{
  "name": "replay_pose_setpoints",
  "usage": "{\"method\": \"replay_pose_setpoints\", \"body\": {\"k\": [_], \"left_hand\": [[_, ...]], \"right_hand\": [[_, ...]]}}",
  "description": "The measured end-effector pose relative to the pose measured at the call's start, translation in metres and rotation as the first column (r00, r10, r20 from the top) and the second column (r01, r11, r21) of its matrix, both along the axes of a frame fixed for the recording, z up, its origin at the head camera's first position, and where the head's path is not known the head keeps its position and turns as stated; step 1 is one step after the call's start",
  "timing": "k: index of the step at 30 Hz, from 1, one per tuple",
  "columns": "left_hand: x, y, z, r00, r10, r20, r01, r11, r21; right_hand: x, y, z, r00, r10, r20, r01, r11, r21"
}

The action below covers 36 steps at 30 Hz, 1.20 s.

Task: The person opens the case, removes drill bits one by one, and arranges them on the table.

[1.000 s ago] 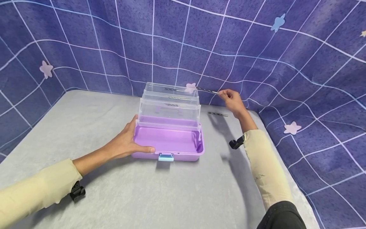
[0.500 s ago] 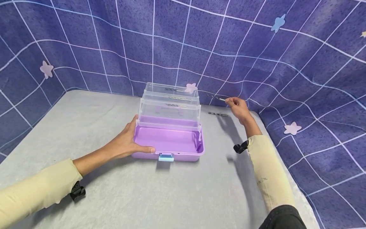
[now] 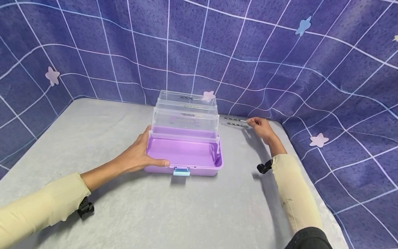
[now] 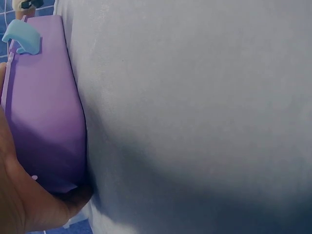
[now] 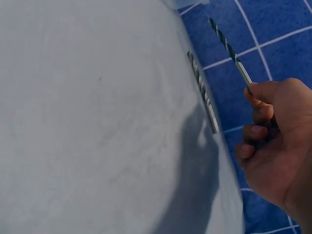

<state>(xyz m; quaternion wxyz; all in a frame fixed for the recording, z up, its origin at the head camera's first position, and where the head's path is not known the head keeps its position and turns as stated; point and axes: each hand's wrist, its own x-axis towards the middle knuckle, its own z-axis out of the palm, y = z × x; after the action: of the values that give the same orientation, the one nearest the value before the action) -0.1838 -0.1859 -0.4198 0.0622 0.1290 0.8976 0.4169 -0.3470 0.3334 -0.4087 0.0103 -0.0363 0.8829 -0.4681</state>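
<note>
A purple toolbox (image 3: 203,171) with a light-blue latch (image 3: 181,172) stands on the table, its clear tiered trays (image 3: 186,121) raised at the back. My left hand (image 3: 133,157) grips its left side, thumb along the front rim; in the left wrist view, fingers wrap the end of the purple wall (image 4: 46,102). To the right of the box, my right hand (image 3: 262,129) pinches a drill bit (image 3: 235,119) by its smooth shank, fluted end pointing left. Just in front of it, a second drill bit (image 3: 238,125) lies on the table.
Through the clear plastic, drill bits show in the trays, one of them (image 3: 196,107) in the middle tier. A purple-blue cloth (image 3: 124,62) with a grid and stars hangs behind and beside the grey table (image 3: 186,214).
My right hand has lowered the drill bit and moved it to the right, toward the one lying on the table. The left hand keeps its hold on the toolbox.
</note>
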Motion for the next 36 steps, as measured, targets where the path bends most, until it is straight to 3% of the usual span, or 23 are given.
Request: {"method": "replay_pose_setpoints", "body": {"k": [13,24,36], "left_hand": [[0.000,0.000,0.000,1.000,0.002,0.001,-0.002,1.000,-0.005],[0.001,-0.001,0.002,1.000,-0.003,0.005,0.003,1.000,0.013],[0.000,0.000,0.002,1.000,-0.005,0.002,0.005,1.000,0.025]], "right_hand": [[0.010,0.019,-0.019,0.998,-0.035,0.057,0.033,0.998,0.047],[0.001,0.019,-0.021,0.989,-0.095,0.117,0.081,0.989,0.120],[-0.003,0.015,-0.026,0.974,-0.182,0.131,0.173,0.981,0.083]]}}
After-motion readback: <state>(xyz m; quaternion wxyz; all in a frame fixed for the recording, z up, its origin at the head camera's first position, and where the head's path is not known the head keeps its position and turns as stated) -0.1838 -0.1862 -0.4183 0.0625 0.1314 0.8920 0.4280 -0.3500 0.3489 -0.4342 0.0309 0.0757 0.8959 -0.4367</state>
